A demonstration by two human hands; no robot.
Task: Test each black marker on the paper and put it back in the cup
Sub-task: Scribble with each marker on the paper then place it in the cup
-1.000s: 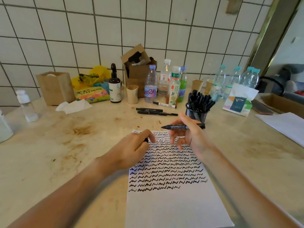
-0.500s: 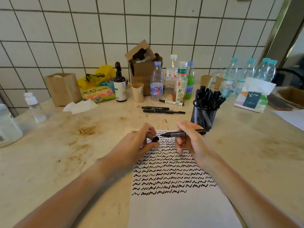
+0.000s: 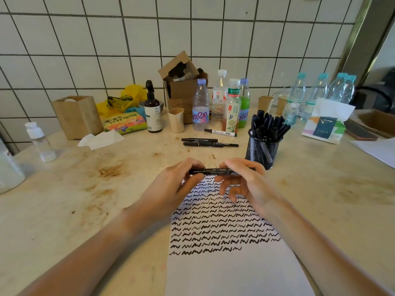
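Both hands hold one black marker level above the top edge of the paper. The left hand has its thumb and fingers curled round the marker's left end; the right hand pinches the barrel from the other side, its lower fingers loosely bent over the sheet. The paper lies flat on the counter, its upper half filled with rows of black squiggles, its lower half blank. The mesh cup stands upright just beyond the right hand, packed with black markers. Behind the hands two more black markers lie side by side on the counter, with a white-barrelled one beyond them near the bottles. A tissue pack sits to the right of the cup, a brown pump bottle and a cardboard box near the tiled wall.
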